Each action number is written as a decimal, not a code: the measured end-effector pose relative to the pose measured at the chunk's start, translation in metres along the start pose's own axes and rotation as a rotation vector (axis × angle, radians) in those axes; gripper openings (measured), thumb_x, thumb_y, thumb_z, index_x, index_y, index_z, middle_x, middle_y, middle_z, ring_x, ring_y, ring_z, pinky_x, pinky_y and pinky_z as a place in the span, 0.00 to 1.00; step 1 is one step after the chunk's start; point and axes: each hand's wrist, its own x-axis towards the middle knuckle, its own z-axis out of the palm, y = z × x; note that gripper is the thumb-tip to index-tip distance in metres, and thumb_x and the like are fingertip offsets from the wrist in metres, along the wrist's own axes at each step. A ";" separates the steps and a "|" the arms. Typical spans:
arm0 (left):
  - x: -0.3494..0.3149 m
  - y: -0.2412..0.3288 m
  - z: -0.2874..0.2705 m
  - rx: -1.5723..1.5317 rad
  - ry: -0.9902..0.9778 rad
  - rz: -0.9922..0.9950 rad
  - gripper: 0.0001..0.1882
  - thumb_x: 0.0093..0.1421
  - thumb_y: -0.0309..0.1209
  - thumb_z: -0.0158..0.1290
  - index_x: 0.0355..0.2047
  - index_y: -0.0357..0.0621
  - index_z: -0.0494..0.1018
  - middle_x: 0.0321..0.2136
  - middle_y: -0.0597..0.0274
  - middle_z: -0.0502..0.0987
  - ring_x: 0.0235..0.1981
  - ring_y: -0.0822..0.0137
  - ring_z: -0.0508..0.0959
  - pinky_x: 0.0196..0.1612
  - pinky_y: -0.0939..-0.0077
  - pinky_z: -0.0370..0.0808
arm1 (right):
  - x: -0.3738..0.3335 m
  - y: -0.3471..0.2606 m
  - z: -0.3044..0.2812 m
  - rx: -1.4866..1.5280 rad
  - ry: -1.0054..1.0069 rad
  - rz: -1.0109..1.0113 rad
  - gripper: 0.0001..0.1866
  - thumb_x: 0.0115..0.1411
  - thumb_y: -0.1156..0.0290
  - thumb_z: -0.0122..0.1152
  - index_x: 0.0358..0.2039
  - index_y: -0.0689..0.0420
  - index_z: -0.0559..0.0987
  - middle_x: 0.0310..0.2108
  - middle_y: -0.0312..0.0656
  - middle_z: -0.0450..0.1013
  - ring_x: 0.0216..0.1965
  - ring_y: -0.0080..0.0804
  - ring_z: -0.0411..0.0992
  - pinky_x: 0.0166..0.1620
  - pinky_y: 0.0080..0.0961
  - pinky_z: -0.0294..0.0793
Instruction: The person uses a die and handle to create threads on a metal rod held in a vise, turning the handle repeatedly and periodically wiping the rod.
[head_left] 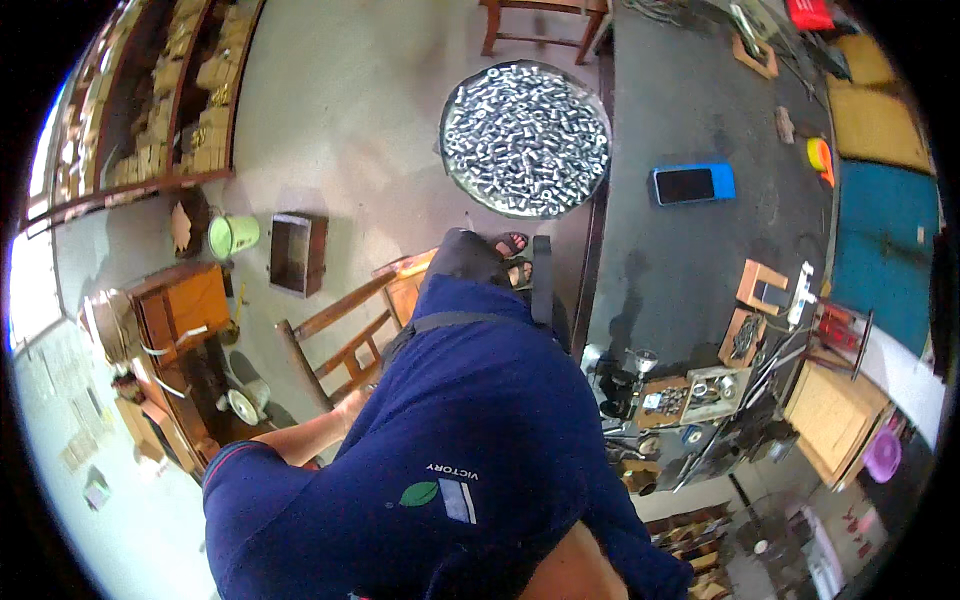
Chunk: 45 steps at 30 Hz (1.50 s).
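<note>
My left hand [352, 405] is low at my side, next to the wooden chair [345, 303] behind me. My shirt partly covers it, and its fingers do not show clearly. My right hand is out of the picture. In front of my feet stands a wide round tub [443, 150] heaped with small shiny metal cylindrical parts [525, 135], some with a hole through the end. Neither hand is near these parts.
A dark workbench [690, 265] runs along my right, bearing a blue-cased phone [685, 185], orange tape [819, 155] and several tools. To my left are a green bucket [233, 236], an open wooden box [297, 254] and shelving [160, 180]. A wooden stool [540, 40] stands beyond the tub.
</note>
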 end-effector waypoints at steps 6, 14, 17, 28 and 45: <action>-0.041 0.039 0.020 -0.433 -0.082 -0.111 0.18 0.57 0.29 0.50 0.47 0.33 0.68 0.42 0.54 0.75 0.39 0.64 0.76 0.46 0.69 0.73 | 0.000 -0.034 -0.039 -0.155 0.024 -0.049 0.19 0.50 0.51 0.61 0.32 0.54 0.78 0.28 0.41 0.74 0.26 0.32 0.73 0.27 0.32 0.73; 0.016 -0.007 0.036 0.141 0.267 -0.007 0.37 0.44 0.38 0.62 0.54 0.38 0.62 0.44 0.48 0.74 0.44 0.63 0.75 0.47 0.73 0.71 | -0.007 -0.081 -0.075 -0.320 0.057 -0.111 0.21 0.49 0.50 0.60 0.33 0.55 0.78 0.29 0.41 0.75 0.28 0.33 0.73 0.28 0.33 0.73; 0.026 -0.028 0.037 -0.100 0.200 0.152 0.37 0.43 0.38 0.63 0.53 0.38 0.64 0.42 0.50 0.75 0.38 0.64 0.78 0.42 0.73 0.74 | -0.007 -0.097 -0.084 -0.379 0.063 -0.130 0.21 0.49 0.49 0.60 0.33 0.55 0.78 0.30 0.42 0.75 0.28 0.34 0.73 0.29 0.33 0.73; 0.030 -0.042 0.013 -0.196 -0.111 0.178 0.45 0.44 0.36 0.65 0.58 0.35 0.55 0.34 0.53 0.77 0.31 0.65 0.79 0.26 0.78 0.78 | -0.008 -0.134 -0.099 -0.511 0.066 -0.198 0.23 0.48 0.48 0.60 0.34 0.55 0.79 0.31 0.43 0.75 0.30 0.35 0.74 0.31 0.34 0.74; 0.093 0.200 -0.079 0.702 0.182 0.661 0.20 0.50 0.31 0.56 0.42 0.34 0.72 0.28 0.51 0.79 0.29 0.65 0.79 0.36 0.72 0.75 | -0.061 0.010 0.033 -0.047 0.142 -0.085 0.26 0.47 0.46 0.59 0.37 0.55 0.79 0.33 0.44 0.76 0.33 0.38 0.75 0.35 0.36 0.74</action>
